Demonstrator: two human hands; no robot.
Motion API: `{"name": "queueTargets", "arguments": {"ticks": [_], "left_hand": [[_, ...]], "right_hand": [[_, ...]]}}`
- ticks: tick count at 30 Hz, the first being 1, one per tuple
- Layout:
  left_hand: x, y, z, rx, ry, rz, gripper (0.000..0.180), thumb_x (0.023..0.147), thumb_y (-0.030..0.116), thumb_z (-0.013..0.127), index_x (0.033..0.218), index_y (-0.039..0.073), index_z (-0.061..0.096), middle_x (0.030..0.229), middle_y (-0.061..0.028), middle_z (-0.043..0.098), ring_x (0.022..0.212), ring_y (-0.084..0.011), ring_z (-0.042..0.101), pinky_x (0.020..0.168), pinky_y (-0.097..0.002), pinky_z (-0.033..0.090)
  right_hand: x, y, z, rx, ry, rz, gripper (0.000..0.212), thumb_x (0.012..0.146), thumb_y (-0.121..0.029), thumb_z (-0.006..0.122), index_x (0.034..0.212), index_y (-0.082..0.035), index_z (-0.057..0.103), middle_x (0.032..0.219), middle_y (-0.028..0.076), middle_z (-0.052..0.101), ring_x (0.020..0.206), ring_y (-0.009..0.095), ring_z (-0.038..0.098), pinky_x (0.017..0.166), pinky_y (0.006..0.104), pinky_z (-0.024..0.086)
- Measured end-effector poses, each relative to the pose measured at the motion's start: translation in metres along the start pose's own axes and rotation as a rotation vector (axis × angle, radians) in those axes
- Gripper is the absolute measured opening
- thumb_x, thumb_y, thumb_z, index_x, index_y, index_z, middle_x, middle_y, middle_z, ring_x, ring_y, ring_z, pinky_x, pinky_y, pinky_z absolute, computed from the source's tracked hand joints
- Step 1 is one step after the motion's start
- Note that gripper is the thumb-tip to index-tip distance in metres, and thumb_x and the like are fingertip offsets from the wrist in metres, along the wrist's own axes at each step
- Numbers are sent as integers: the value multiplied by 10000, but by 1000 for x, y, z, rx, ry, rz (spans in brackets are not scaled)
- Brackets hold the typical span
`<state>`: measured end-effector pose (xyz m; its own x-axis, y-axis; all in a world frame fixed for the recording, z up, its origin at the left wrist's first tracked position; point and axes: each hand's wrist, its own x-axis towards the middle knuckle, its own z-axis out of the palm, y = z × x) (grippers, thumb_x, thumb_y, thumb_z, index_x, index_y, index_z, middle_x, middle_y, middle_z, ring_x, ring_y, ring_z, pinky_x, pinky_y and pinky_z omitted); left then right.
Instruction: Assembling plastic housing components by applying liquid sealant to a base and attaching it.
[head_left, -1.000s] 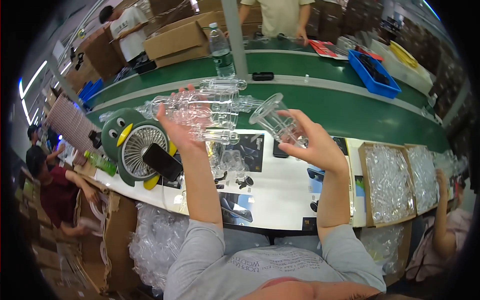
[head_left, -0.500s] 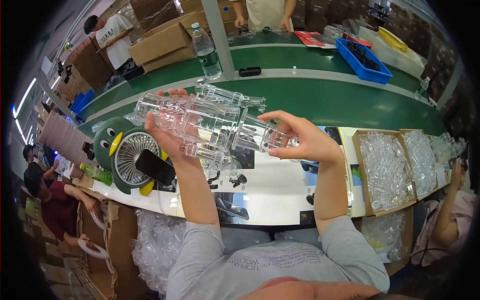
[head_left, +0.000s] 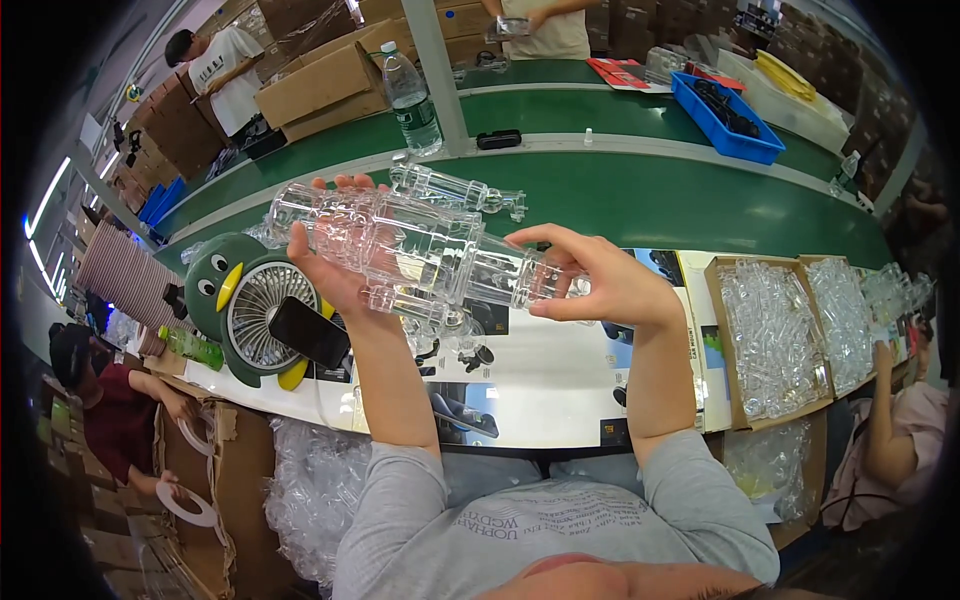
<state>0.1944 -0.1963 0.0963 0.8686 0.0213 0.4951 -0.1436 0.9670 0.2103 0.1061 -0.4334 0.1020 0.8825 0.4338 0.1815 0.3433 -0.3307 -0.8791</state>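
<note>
Stacks of clear plastic trays (head_left: 400, 245) are held lengthwise above the bench (head_left: 560, 370), cradled in the left hand (head_left: 335, 270); the right hand (head_left: 600, 280) is closed on the near-right end.

Clear stack (head_left: 420, 245) hides left palm (head_left: 335, 275) and right fingertips (head_left: 545, 262). Phone (head_left: 308, 332) covers part of fan (head_left: 255, 315). Box contents (head_left: 770, 335) too fine to tell.
</note>
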Motion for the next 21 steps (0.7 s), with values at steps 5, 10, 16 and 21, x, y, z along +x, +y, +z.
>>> {"name": "queueTargets", "arguments": {"ticks": [5, 10, 16, 21], "left_hand": [[-1, -1, 0, 17, -1, 10, 476, 751, 294, 594, 1130, 44, 451, 1054, -128, 495, 1065, -283, 476, 955, -468, 390], [-2, -1, 1, 21, 3, 14, 489, 744, 298, 601, 1131, 40, 450, 1057, -129, 496, 1064, -284, 477, 956, -467, 386], [-2, -1, 4, 6, -14, -5, 467, 748, 280, 602, 1120, 37, 461, 1055, -122, 499, 1055, -271, 486, 963, -446, 378], [1, 3, -5, 11, -57, -43, 469, 743, 292, 606, 1118, 53, 455, 1060, -105, 491, 1075, -243, 465, 936, -442, 391]], "right_hand": [[-1, 1, 1, -35, 26, -21, 646, 673, -153, 726, 1253, -98, 448, 810, 60, 627, 645, 96, 597, 646, 231, 422], [-2, 1, 1, -36, 32, -32, 652, 658, -155, 733, 1246, -100, 456, 828, 63, 629, 642, 97, 598, 649, 233, 420], [-2, -5, 3, -8, 40, -11, 666, 638, -150, 743, 1239, -98, 463, 816, 80, 617, 631, 106, 593, 640, 235, 427], [-2, -10, 5, -94, 101, -42, 686, 607, -161, 770, 1230, -142, 483, 746, 49, 596, 607, 109, 568, 599, 238, 426]]}}
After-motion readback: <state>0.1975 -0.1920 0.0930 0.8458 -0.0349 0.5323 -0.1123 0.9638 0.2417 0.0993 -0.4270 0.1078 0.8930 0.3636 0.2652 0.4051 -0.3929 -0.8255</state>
